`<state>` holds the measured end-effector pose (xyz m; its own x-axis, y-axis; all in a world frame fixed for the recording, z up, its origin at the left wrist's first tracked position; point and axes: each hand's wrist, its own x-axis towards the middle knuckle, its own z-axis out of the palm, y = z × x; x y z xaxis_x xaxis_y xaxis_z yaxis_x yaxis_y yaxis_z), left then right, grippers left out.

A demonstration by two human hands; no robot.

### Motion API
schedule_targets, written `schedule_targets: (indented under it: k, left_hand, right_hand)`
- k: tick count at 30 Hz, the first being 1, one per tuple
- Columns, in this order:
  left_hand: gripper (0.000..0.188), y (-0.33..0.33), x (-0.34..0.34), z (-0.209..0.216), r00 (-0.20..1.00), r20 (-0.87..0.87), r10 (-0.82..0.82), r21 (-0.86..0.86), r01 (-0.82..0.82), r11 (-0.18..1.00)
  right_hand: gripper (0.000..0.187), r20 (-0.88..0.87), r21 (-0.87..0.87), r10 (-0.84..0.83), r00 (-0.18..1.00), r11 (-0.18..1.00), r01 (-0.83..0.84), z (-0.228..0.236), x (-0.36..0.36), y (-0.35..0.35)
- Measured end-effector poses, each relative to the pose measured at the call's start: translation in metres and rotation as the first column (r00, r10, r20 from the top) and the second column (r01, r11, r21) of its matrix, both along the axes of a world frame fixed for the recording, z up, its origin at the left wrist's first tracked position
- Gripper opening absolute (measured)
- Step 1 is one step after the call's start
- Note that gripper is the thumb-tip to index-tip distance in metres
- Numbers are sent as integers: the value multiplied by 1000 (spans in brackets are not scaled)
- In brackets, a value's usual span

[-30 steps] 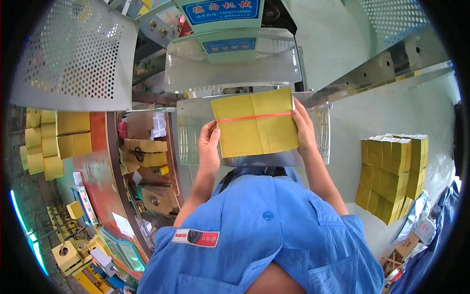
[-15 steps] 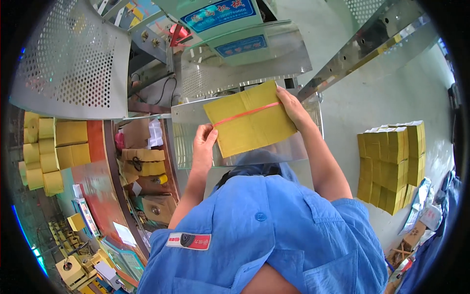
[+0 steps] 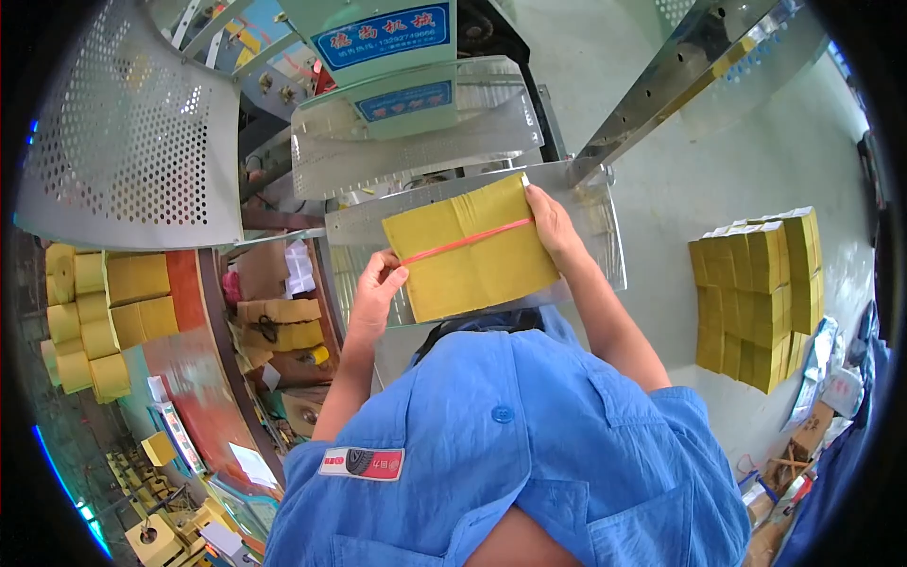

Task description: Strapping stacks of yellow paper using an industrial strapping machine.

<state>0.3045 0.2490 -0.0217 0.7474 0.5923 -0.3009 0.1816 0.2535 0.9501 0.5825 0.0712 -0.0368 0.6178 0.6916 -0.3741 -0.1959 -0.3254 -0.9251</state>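
Between my hands is a flat bundle of yellow paper (image 3: pixel 463 283), with a red band running across its middle. My left hand (image 3: pixel 374 288) grips the bundle's left edge by the band, thumb on top. On the opposite edge, near the upper right corner, my right hand (image 3: pixel 556 229) is closed round the side. Below the bundle lies a shiny metal table (image 3: pixel 590 231), partly covered by it. A clear plastic guard (image 3: pixel 416 142) of a pale green machine (image 3: pixel 378 24) stands just beyond. What lies under the bundle is hidden.
Stacked yellow paper bundles (image 3: pixel 746 293) stand on the floor at the right. More yellow stacks and rolls (image 3: pixel 80 312) are at the far left. A perforated metal panel (image 3: pixel 142 142) rises at upper left, a steel beam (image 3: pixel 661 94) at upper right. An open shelf (image 3: pixel 283 331) holds scissors and paper.
The bundle and both hands have come slightly nearer my body and a little left. My view has shifted, so the machine sits further left. Both hands still hold the bundle.
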Motion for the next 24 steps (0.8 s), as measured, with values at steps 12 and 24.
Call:
schedule_targets:
  k: [12, 24]
  left_hand:
    - [16, -35, 3, 0, 957, 12, 290, 230, -285, 930]
    - [31, -1, 12, -29, 962, -42, 269, -221, -271, 937]
  right_hand:
    - [47, -309, 166, -281, 908, 925, 343, -20, -15, -28]
    - [32, -41, -29, -268, 963, 963, 267, -42, -25, -48]
